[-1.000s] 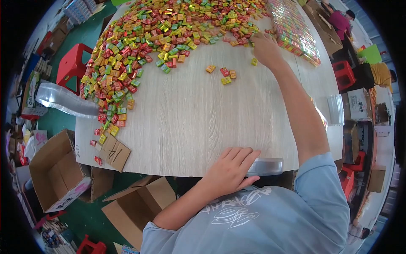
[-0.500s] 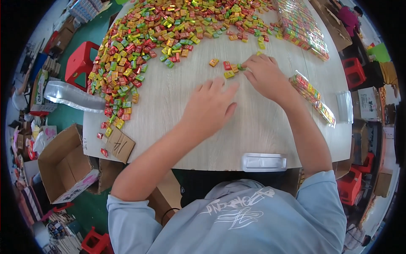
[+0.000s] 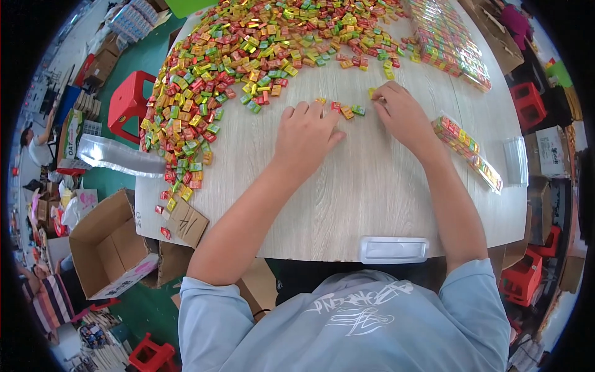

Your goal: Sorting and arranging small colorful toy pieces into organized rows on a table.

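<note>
My left hand [image 3: 304, 136] lies palm down over the table, fingers spread and thumb held apart. Its fingertips partly cover a yellow wrapped sweet [image 3: 321, 100] and reach close to a red one [image 3: 335, 106]. Beside these lie an orange sweet [image 3: 347, 113] and a green one [image 3: 359, 110], side by side. My right hand [image 3: 400, 115] is to the right of them, its bent fingers on another yellow wrapped sweet [image 3: 372, 93]. How firmly they grip it is partly hidden.
A big heap of colourful wrapped sweets [image 3: 254, 46] covers the far and left table [image 3: 310, 217]. Clear-wrapped packs [image 3: 449, 46] stand far right; strips of sweets [image 3: 465, 149] lie by my right forearm. A white plastic tray [image 3: 394, 250] sits at the near edge. Left: an open cardboard box [image 3: 111, 248].
My right fingers have left the green sweet; the yellow sweet by them has shifted left and nearer. My left hand has moved left, onto the small group. The whole view has shifted slightly.
</note>
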`<state>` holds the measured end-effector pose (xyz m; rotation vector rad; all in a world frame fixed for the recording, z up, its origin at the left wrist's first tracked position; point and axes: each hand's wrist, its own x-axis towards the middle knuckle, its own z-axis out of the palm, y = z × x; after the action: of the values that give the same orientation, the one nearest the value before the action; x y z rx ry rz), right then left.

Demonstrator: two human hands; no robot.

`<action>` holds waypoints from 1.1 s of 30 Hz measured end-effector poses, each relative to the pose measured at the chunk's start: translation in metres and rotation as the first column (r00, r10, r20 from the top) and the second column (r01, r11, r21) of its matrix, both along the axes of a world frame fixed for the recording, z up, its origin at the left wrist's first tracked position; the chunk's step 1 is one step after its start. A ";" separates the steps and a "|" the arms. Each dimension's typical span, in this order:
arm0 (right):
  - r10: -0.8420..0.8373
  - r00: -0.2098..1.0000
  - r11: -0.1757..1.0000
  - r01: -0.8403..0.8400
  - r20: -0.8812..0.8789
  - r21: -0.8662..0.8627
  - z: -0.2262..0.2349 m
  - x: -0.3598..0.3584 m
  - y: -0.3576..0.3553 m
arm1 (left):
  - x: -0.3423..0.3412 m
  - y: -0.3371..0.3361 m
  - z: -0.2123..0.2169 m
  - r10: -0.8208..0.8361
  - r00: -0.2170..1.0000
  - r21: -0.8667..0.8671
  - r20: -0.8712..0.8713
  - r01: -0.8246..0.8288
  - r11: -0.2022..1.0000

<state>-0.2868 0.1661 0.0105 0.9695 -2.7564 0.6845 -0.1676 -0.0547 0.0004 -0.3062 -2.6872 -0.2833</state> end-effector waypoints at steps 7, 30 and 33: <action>0.276 0.958 0.961 -0.276 0.080 -0.015 0.010 0.001 -0.005 | -0.012 -0.011 -0.011 0.065 0.995 -0.051 -0.072 -0.068 0.996; 0.309 0.949 0.949 -0.303 0.061 -0.082 0.007 -0.001 0.008 | -0.017 -0.021 -0.009 -0.031 0.998 0.193 0.059 0.019 0.981; 0.353 0.935 0.934 -0.354 -0.028 -0.053 0.010 0.004 0.006 | -0.017 -0.010 -0.005 -0.091 0.994 0.188 0.064 0.077 0.979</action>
<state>-0.2826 0.1720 0.0200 1.4713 -2.5525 0.7924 -0.1846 -0.0645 -0.0046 -0.3594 -2.6970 -0.5760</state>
